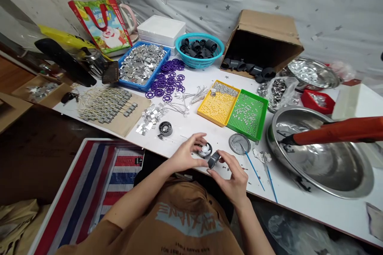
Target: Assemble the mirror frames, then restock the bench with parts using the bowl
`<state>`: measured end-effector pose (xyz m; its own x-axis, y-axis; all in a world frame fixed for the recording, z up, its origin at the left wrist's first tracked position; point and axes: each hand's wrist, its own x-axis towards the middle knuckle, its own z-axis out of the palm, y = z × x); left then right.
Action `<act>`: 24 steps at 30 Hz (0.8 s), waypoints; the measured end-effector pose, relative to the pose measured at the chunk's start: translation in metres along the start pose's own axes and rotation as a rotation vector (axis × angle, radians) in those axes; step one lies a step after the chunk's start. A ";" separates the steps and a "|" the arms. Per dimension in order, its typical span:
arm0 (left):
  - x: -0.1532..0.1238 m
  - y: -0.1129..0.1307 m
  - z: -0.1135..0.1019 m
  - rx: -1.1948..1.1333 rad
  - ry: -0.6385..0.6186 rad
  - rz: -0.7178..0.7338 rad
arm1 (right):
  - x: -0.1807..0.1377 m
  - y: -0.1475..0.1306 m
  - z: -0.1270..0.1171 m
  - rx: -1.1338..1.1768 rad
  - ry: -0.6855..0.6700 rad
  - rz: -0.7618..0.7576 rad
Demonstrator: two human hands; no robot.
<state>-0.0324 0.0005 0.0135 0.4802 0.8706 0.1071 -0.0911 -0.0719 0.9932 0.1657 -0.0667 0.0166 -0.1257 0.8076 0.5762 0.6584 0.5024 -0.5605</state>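
Note:
At the front edge of the table, my left hand (188, 154) curls its fingers and thumb around a small round dark housing (210, 147) with a white bladed part (205, 149) inside. Beside it, my right hand (233, 173) pinches a dark grey round piece (213, 160) by its rim, tilted on edge and close to my left thumb. Another black round housing with a spoked inside (165, 128) lies on the table to the left. To the right sits a shallow round dish (239, 144) with a blue thin stick (253, 167) resting in it.
Yellow (203, 108) and green (263, 117) trays hold small metal parts. Behind are purple rings (170, 80), a blue tray (143, 87) of metal plates, a turquoise basket (200, 63) and a cardboard box (266, 24). A large steel bowl (317, 175) stands right, crossed by an orange-handled tool (338, 130).

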 end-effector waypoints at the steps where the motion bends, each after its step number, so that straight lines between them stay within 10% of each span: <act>1: 0.004 -0.003 -0.006 0.147 0.037 0.056 | 0.000 0.002 0.001 -0.023 0.010 0.025; 7: 0.029 -0.038 -0.010 0.533 -0.172 0.143 | -0.001 0.006 0.009 -0.077 -0.016 0.199; 13: 0.030 -0.035 0.021 0.529 0.110 0.244 | 0.007 -0.003 0.007 -0.097 0.073 0.181; 24: 0.025 -0.011 0.023 0.648 0.180 0.419 | 0.026 -0.012 0.011 -0.141 0.152 0.098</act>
<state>0.0006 0.0116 0.0059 0.3647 0.7698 0.5239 0.3200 -0.6320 0.7058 0.1470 -0.0483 0.0319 0.0506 0.7893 0.6119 0.7603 0.3669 -0.5361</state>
